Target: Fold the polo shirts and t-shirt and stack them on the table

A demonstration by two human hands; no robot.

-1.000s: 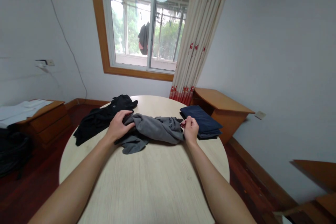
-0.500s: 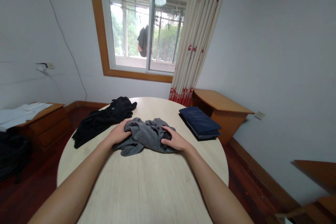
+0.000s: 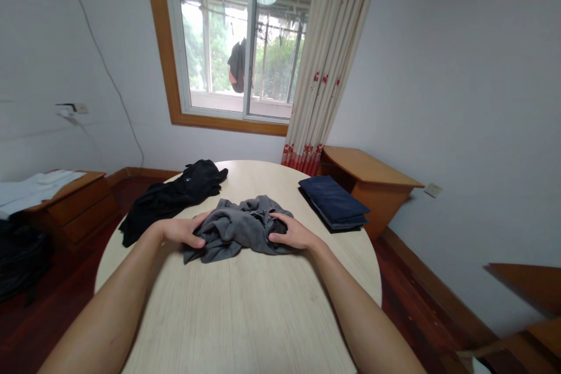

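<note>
A crumpled grey garment [image 3: 245, 226] lies bunched on the round pale table [image 3: 245, 315]; its kind is hidden by the folds. My left hand [image 3: 186, 230] is at its left end, thumb in front and fingers tucked behind the cloth. At the right end, my right hand [image 3: 291, 232] grips the bunched fabric, with a dark inner part showing by the thumb. Behind my left hand, a black garment [image 3: 175, 198] is spread loosely. Folded dark blue clothes [image 3: 333, 201] form a flat stack to the right of my right hand.
A wooden desk [image 3: 372, 166] stands against the wall behind the table's right side. The patterned curtain [image 3: 322, 87] hangs beside the window. To the left are a low wooden cabinet [image 3: 83, 204] with white sheets on top and a black bag [image 3: 21, 257] on the floor.
My left hand has shifted left and slightly toward me along the grey garment, and that end of the cloth has spread left. My right hand stays nearly in place.
</note>
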